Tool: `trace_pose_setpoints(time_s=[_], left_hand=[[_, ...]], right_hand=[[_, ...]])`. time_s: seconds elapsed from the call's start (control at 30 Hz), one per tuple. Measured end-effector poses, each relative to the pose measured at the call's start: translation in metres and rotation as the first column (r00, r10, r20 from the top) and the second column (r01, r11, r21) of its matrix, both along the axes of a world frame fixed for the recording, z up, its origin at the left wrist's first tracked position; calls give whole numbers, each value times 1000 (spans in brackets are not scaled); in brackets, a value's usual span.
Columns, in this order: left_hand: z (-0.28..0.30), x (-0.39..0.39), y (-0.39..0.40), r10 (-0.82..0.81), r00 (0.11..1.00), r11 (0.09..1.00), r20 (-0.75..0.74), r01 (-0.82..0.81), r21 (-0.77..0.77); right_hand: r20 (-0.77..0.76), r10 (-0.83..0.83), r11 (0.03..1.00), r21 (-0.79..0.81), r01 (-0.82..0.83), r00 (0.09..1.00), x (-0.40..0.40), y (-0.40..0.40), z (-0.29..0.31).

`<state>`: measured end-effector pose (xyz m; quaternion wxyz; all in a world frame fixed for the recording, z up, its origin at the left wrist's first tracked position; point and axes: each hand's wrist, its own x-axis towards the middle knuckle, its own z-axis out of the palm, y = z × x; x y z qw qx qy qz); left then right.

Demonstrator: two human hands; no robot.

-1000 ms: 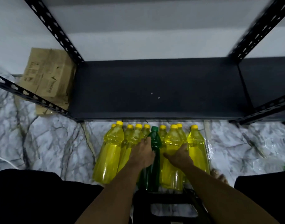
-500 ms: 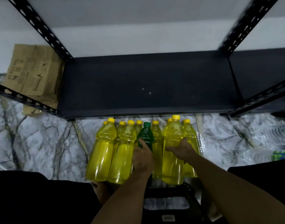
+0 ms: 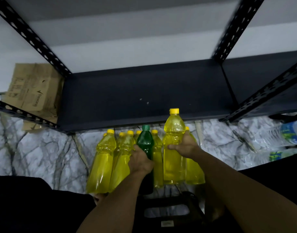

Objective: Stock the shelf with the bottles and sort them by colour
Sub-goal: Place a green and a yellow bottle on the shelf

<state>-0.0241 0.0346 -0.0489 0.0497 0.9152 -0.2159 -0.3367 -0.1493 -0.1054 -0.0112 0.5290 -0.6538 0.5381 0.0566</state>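
Observation:
Several yellow bottles with yellow caps stand in a cluster on the marble floor in front of a dark metal shelf. My right hand grips one yellow bottle around its waist and holds it above the others, its cap level with the shelf's front edge. My left hand grips a green bottle with a green cap, which stands in the middle of the cluster. The shelf board holds no bottles.
A worn cardboard box sits left of the shelf, behind a perforated black upright. Clear plastic bottles lie on the floor at the right. A black stool is below my arms, between my dark-clothed legs.
My right hand has lifted its yellow bottle up out of the cluster toward the shelf edge. My left hand has kept its grip on the green bottle, which stays low.

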Motion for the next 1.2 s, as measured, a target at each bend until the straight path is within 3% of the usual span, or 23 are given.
trace_pose_setpoints(time_s=[0.23,0.4,0.67,0.87,1.2], left_hand=[[64,13,0,93,994,938,47,-72,-339],[124,26,-11,85,988,833,130,1,-553],[221,37,-9,23,959,713,282,182,-677],[303,37,-11,25,926,598,377,289,-748],[442,35,-27,-12,889,296,459,441,-847]], right_hand=[[35,116,989,-99,-112,993,9,-16,45],[80,162,956,-260,-136,983,21,-18,115],[160,225,833,-544,-104,961,12,-20,204],[301,251,776,-630,-5,920,-3,-23,273],[434,356,645,-755,119,828,-21,-30,411]])
